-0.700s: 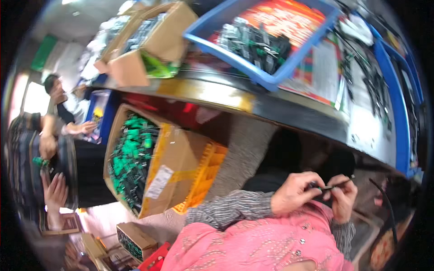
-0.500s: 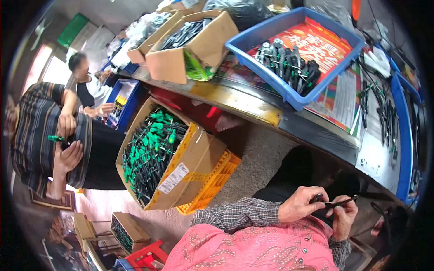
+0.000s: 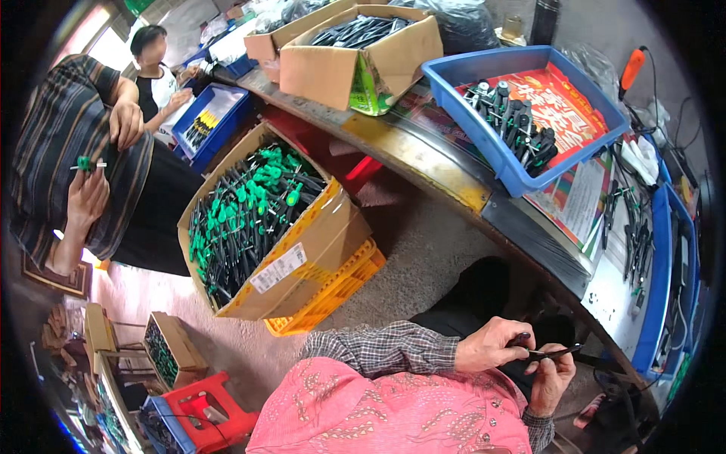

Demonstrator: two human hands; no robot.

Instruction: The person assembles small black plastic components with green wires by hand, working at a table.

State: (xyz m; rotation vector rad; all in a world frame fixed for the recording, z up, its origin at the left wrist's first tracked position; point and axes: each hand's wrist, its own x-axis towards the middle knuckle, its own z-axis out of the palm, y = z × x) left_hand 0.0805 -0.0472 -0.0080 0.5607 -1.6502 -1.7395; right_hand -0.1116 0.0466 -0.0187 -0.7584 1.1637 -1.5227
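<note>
Tool [image 3: 560, 351]: slim, dark, held between both hands, beside pink apron [image 3: 393, 408]. Left hand [image 3: 488, 348] pinches one end; right hand [image 3: 552, 377] pinches farther along. Judged light, stiff, not fragile; smooth surface may slip. Best hold: left end. Versus earlier frame: view swung, tray [image 3: 523, 182] lower; double pinch unchanged; co-worker's upper hand [image 3: 126, 123] farther from lower hand [image 3: 86, 198], which holds green piece [image 3: 84, 163].

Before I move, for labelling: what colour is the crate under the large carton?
The crate is yellow-orange, best seen in the head view.
</note>
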